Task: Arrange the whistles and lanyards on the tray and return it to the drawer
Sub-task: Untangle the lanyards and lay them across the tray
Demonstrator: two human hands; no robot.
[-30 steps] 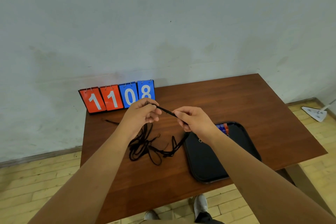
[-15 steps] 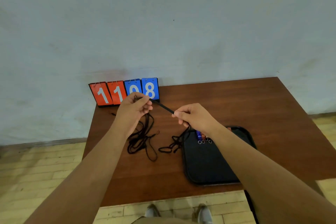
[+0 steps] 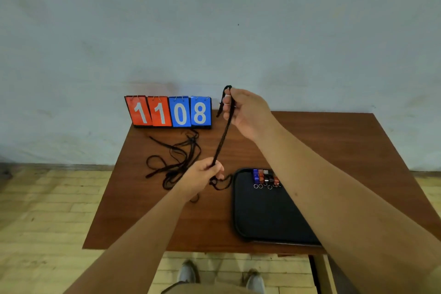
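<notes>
A black lanyard (image 3: 223, 135) is stretched taut in the air between my two hands. My right hand (image 3: 248, 112) pinches its upper end high above the table, near the wall. My left hand (image 3: 204, 175) grips the lower part just left of the tray, with the cord's tail dangling below it. A tangle of several more black lanyards (image 3: 176, 160) lies on the table to the left. The black tray (image 3: 245, 219) sits at the table's front right. Several whistles (image 3: 265, 178), blue, orange and dark, stand in a row at the tray's far edge, partly hidden by my right forearm.
A flip scoreboard (image 3: 168, 112) reading 1108 stands against the wall at the table's back left. The wooden table (image 3: 334, 150) ends close in front of me. An open drawer (image 3: 322, 272) shows under its front right edge. My shoes are on the wood floor below.
My right hand rose up and back toward the wall with the lanyard end. My left hand dropped down toward the tray's left edge, so the cord now runs steeply instead of level.
</notes>
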